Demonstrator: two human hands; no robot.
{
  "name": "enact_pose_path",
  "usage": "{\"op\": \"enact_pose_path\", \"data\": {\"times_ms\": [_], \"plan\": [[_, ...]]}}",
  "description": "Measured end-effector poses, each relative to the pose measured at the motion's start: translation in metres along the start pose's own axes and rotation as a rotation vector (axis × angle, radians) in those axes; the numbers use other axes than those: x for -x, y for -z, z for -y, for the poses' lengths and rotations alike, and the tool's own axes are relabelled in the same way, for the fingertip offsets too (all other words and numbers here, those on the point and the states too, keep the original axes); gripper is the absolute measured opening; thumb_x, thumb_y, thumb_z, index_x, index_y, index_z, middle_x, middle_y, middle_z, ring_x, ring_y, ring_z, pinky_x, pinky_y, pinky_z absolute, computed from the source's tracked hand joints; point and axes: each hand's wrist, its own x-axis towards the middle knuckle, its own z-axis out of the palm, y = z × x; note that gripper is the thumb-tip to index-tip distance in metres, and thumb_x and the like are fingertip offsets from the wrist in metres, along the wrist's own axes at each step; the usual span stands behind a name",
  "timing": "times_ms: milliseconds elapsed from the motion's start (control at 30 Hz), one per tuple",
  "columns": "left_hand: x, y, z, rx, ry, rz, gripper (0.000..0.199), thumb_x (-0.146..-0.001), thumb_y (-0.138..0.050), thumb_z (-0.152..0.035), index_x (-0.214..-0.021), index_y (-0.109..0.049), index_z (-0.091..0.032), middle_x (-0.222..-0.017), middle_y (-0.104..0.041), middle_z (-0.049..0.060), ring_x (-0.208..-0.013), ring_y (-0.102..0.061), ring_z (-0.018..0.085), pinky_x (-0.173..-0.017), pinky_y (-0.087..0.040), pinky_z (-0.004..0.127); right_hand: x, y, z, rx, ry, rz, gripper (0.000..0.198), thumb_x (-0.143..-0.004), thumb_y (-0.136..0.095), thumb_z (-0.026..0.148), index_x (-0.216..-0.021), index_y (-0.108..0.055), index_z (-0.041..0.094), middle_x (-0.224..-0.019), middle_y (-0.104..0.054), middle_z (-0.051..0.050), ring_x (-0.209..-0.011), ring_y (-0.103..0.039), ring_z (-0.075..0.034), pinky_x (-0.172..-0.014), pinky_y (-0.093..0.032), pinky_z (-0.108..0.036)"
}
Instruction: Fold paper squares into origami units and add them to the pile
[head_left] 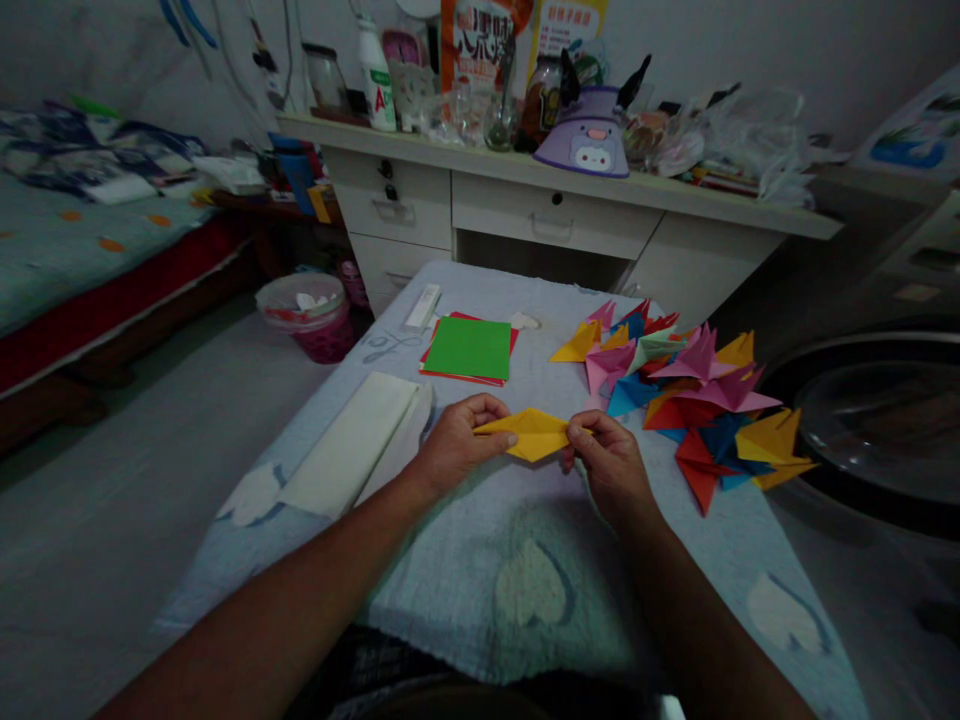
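Observation:
Between my two hands a yellow folded origami paper is held level above the table, a diamond shape with pointed ends. My left hand pinches its left end, thumb on the near face. At the right end, my right hand is closed with thumb and fingertips on the tip. Beyond my left hand lies a stack of square paper, green on top with red edges showing below. To the right sits a pile of folded paper cranes in pink, red, blue, yellow and orange.
A folded pale cloth lies left on the cloth-covered table, and a small white box near its far left. Behind stands a cluttered desk. A pink bin is on the floor, with a front-loading washer at right.

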Motion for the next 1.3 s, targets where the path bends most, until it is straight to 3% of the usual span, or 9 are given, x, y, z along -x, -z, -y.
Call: {"op": "enact_pose_path", "data": {"times_ms": [167, 300, 433, 600, 733, 867, 1067, 1167, 1300], "plan": [[-0.002, 0.003, -0.004, 0.188, -0.092, -0.161, 0.044, -0.063, -0.080, -0.023, -0.099, -0.054, -0.020, -0.080, -0.067, -0.003, -0.070, -0.062, 0.012, -0.066, -0.047, 0.024, 0.004, -0.005, 0.000, 0.178, -0.026, 0.175, 0.027, -0.076, -0.071, 0.042, -0.073, -0.057, 0.019, -0.056, -0.050, 0.005, -0.050, -0.042, -0.008, -0.045, -0.031, -0.021], [-0.004, 0.000, 0.001, 0.292, -0.059, -0.114, 0.037, -0.065, -0.079, -0.024, -0.095, -0.059, -0.017, -0.084, -0.068, 0.000, -0.075, -0.063, 0.013, -0.074, -0.049, 0.026, 0.009, -0.011, -0.002, 0.324, -0.004, 0.307, 0.027, -0.080, -0.066, 0.042, -0.072, -0.057, 0.018, -0.060, -0.048, 0.004, -0.055, -0.041, -0.009, -0.050, -0.032, -0.021], [-0.004, -0.004, 0.006, 0.243, 0.042, -0.047, 0.032, -0.067, -0.079, -0.031, -0.088, -0.065, -0.012, -0.081, -0.068, 0.004, -0.072, -0.062, 0.014, -0.072, -0.048, 0.027, 0.011, -0.015, -0.001, 0.385, 0.003, 0.389, 0.025, -0.082, -0.064, 0.040, -0.072, -0.057, 0.018, -0.061, -0.046, 0.005, -0.057, -0.041, -0.009, -0.053, -0.032, -0.022], [-0.001, -0.008, 0.010, 0.081, 0.088, 0.074, 0.034, -0.064, -0.081, -0.033, -0.085, -0.064, -0.012, -0.075, -0.065, 0.001, -0.064, -0.057, 0.011, -0.062, -0.045, 0.024, 0.012, -0.016, 0.006, 0.285, 0.031, 0.346, 0.024, -0.081, -0.065, 0.043, -0.085, -0.060, 0.019, -0.071, -0.054, 0.002, -0.067, -0.048, -0.013, -0.062, -0.039, -0.025], [-0.001, -0.010, 0.017, 0.027, 0.093, 0.189, 0.042, -0.063, -0.082, -0.031, -0.093, -0.058, -0.015, -0.078, -0.063, -0.001, -0.066, -0.059, 0.011, -0.062, -0.044, 0.023, 0.010, -0.015, 0.003, 0.232, -0.011, 0.335, 0.030, -0.081, -0.063, 0.048, -0.076, -0.057, 0.019, -0.066, -0.052, 0.002, -0.063, -0.047, -0.012, -0.059, -0.038, -0.024], [-0.002, -0.010, 0.020, 0.011, 0.079, 0.157, 0.049, -0.071, -0.074, -0.033, -0.110, -0.045, -0.021, -0.070, -0.059, -0.005, -0.058, -0.057, 0.011, -0.055, -0.039, 0.021, 0.007, -0.014, -0.002, 0.311, -0.012, 0.305, 0.030, -0.082, -0.060, 0.047, -0.072, -0.056, 0.019, -0.062, -0.051, 0.003, -0.057, -0.045, -0.011, -0.054, -0.035, -0.024], [0.000, -0.011, 0.015, -0.418, -0.061, 0.064, 0.037, -0.079, -0.059, -0.019, -0.111, -0.044, -0.023, -0.064, -0.050, -0.009, -0.054, -0.049, 0.011, -0.054, -0.034, 0.022, 0.006, -0.014, -0.005, 0.815, 0.172, 0.201, 0.016, -0.081, -0.058, 0.029, -0.068, -0.056, 0.020, -0.062, -0.053, 0.002, -0.059, -0.046, -0.013, -0.056, -0.032, -0.026], [0.003, -0.013, 0.016, -0.647, -0.159, 0.017, 0.040, -0.077, -0.059, -0.014, -0.113, -0.046, -0.024, -0.071, -0.056, -0.006, -0.064, -0.055, 0.015, -0.063, -0.038, 0.026, 0.004, -0.014, -0.007, 0.956, 0.205, 0.210, 0.011, -0.080, -0.057, 0.025, -0.071, -0.058, 0.020, -0.066, -0.058, 0.000, -0.067, -0.050, -0.016, -0.063, -0.034, -0.028], [0.003, -0.013, 0.023, -0.753, -0.225, -0.012, 0.049, -0.075, -0.062, -0.012, -0.119, -0.047, -0.025, -0.086, -0.061, 0.000, -0.084, -0.061, 0.021, -0.079, -0.043, 0.033, 0.003, -0.014, -0.008, 1.057, 0.181, 0.216, 0.007, -0.080, -0.056, 0.021, -0.075, -0.061, 0.019, -0.070, -0.061, -0.002, -0.071, -0.051, -0.018, -0.069, -0.035, -0.031]]}}
